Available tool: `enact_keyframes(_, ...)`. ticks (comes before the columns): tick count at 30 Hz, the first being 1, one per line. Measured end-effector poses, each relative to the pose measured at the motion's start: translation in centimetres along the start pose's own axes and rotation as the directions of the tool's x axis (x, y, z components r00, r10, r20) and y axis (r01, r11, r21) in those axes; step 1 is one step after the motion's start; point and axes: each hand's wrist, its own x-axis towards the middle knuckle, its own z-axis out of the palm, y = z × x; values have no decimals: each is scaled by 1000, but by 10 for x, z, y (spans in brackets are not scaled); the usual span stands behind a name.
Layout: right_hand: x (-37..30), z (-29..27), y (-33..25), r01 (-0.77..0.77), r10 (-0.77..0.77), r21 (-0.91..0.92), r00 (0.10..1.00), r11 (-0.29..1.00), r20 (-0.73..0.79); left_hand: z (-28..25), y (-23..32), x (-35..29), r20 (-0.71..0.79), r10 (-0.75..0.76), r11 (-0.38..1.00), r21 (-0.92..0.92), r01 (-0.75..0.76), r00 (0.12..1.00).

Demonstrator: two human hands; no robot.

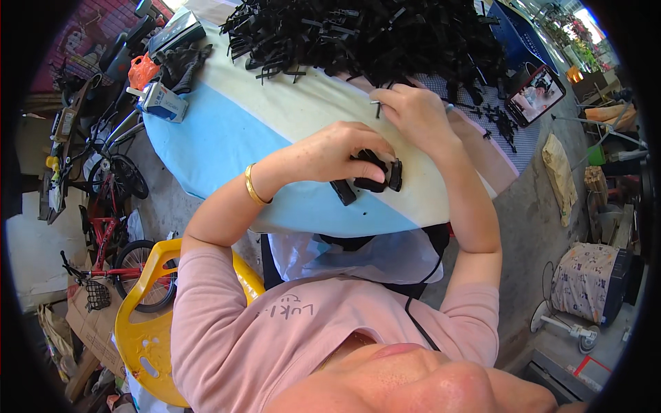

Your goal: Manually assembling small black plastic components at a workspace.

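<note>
Bends both arms (475, 237) sharply, out wide at the sides and back inward toward the middle. Slants the left forearm (222, 206) forward and to the right, holds the left hand (337, 151) with its back upward, and curls its fingers (372, 140) down in a grip, with the thumb (367, 170) extended across beneath. Stretches the right hand (416, 113) farther forward, at the end of the forward-slanting right forearm (474, 189), pointing the bent fingers leftward in a pinch.

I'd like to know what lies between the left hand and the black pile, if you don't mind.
In the head view, only bare tablecloth, mostly cream, shows between the left hand and the black pile.
</note>
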Motion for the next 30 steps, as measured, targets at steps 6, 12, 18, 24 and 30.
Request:
enact_keyframes(6, 11, -6, -13, -208, 407, 540, 869, 815, -280, -2, -11, 3, -531, -58, 998, 3, 70, 845)
enact_keyframes(12, 6, -8, -43, -258, 496, 859, 868, 443, 6, 6, -17, 5, -616, -132, 969, -245, -30, 777)
enact_keyframes(18, 2, -13, -40, -156, 279, 917, 959, 367, 51, -18, -17, -1, -423, -475, 598, -798, -69, 772)
enact_keyframes(24, 2, -14, -37, -280, 336, 907, 926, 314, 170, -17, -5, 1, -458, -327, 682, -719, -129, 827)
enact_keyframes(30, 1, -10, -38, -442, 386, 872, 857, 209, 342, -15, -6, -3, -379, -183, 885, -466, -16, 907)
